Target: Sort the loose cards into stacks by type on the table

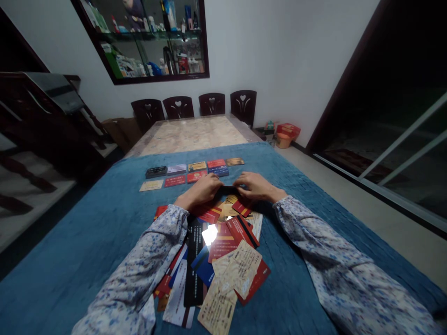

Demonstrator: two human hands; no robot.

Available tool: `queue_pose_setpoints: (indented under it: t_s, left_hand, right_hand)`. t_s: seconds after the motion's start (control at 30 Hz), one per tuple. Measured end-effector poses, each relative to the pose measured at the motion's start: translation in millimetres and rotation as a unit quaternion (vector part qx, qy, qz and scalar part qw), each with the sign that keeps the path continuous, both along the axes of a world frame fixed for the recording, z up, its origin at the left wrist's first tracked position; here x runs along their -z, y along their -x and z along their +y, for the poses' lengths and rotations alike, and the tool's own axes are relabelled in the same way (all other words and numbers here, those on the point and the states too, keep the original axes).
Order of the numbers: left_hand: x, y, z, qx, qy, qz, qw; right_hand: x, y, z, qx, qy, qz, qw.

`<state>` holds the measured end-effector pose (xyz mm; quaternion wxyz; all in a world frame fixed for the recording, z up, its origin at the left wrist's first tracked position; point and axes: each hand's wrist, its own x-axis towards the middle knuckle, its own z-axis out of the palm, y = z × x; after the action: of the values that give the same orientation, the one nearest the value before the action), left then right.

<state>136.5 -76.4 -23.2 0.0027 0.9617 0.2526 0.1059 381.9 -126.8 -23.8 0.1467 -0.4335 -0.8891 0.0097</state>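
Note:
My left hand [206, 188] and my right hand [254, 186] pinch the two ends of a dark card [228, 189] between them, seen nearly edge-on. Whether it is one card or several stacked together I cannot tell. Closer to me, under and between my forearms, lies a loose heap of plastic cards, with red cards [223, 243], a black card [194, 265], beige cards [240, 267] and a silver card [179, 298] overlapping. Beyond my hands, cards sit in two rows, among them a black stack [156, 172], a red card [175, 180] and a blue stack [218, 171].
A blue cloth [115, 223] covers the near part of the long table, whose marble top [199, 134] shows at the far end. Several dark chairs [243, 104] stand behind it. A glass-shelved cabinet [157, 42] is set in the wall. An orange bucket [283, 139] stands on the floor.

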Motion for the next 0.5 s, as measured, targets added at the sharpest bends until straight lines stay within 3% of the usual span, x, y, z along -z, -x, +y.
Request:
queue_pose_setpoints:
  t_s: [0.27,0.5]
  left_hand:
    - [11.4,3,10,-0.015,0.017,-0.059,0.998]
    - [11.4,4,9,-0.03,0.019,-0.084,0.996]
  right_hand:
    - [5.4,1,4,0.03,-0.022,-0.005,0.999]
    - [11.1,1,5,0.064,-0.033,0.01,0.997]
